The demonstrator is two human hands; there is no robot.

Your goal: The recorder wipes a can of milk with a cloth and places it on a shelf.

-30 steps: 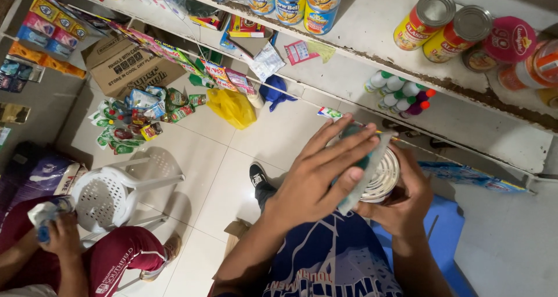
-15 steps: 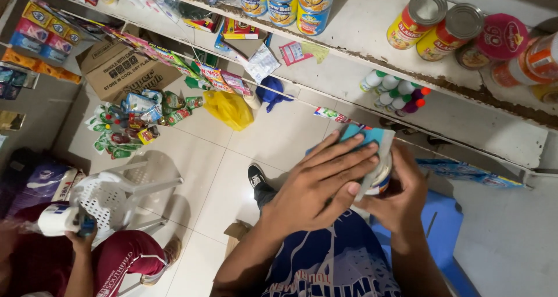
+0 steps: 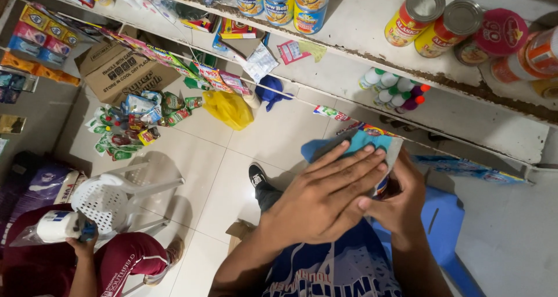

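Head view: your left hand [image 3: 322,201] lies flat, fingers spread, pressing a blue cloth [image 3: 363,143] over a can [image 3: 382,186]. Only a sliver of the can shows below the cloth, just right of your fingertips. Your right hand [image 3: 401,201] cups the can from beneath and behind, thumb up along its side, so the can is held between both hands in front of your chest. The left hand's grip is a flat press on the cloth, not a closed fist; the right hand is wrapped round the can, though its fingers are mostly hidden.

Just beyond your hands runs a white shelf [image 3: 465,117], with small bottles [image 3: 395,93] with coloured caps on it. On the shelf above stand two yellow tins [image 3: 439,21] and, further left, blue-labelled tins [image 3: 285,0].

Below your arms you see your blue shirt [image 3: 337,268] and a blue stool [image 3: 444,227] to the right. Your black shoe [image 3: 256,175] rests on the tiled floor [image 3: 197,157].

At lower left another person in red [image 3: 125,262] sits beside a white plastic chair [image 3: 110,195], their hand [image 3: 84,244] holding a white roll [image 3: 55,226]. A yellow bag [image 3: 229,108] and a cardboard box [image 3: 119,70] lie further back on the floor, well apart from you.
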